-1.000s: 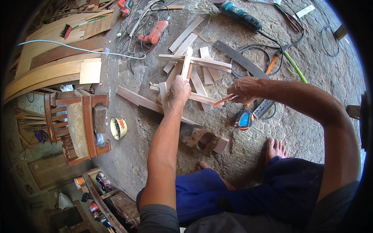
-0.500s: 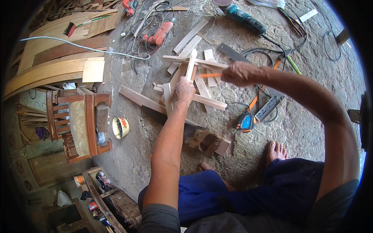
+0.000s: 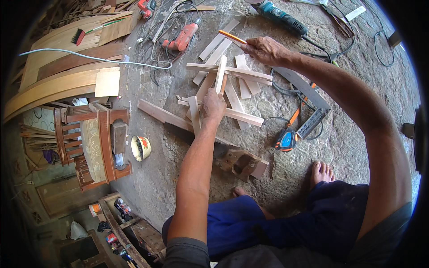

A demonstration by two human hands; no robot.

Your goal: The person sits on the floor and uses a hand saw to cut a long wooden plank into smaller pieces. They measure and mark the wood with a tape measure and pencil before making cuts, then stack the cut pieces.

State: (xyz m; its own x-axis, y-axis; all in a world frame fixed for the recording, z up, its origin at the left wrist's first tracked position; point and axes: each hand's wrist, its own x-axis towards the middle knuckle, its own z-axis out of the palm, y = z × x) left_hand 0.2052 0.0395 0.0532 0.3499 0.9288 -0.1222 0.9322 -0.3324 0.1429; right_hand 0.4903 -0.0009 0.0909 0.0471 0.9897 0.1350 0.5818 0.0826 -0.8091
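My left hand (image 3: 213, 105) is closed around the near end of a short pale wooden strip (image 3: 221, 73), which points away from me. The strip crosses over a longer wooden strip (image 3: 250, 74) lying sideways. Another long strip (image 3: 243, 116) runs beside the left hand, among several loose strips (image 3: 219, 40) on the floor. My right hand (image 3: 268, 51) is raised beyond the pile, its fingers pinched on a slim orange pencil (image 3: 232, 36) that points left. Under the right forearm lies a metal square (image 3: 301, 85).
A handsaw (image 3: 241, 164) lies nearest my feet, beside a tape measure (image 3: 286, 139). Farther off are an angle grinder (image 3: 283, 18) with its cord and a red drill (image 3: 184, 37). An enamel bowl (image 3: 140, 148) and a wooden chair (image 3: 105, 143) stand at left.
My right hand has moved away from me and slightly left, lifting the pencil from beside the wooden strips. My left hand keeps hold of the short strip.
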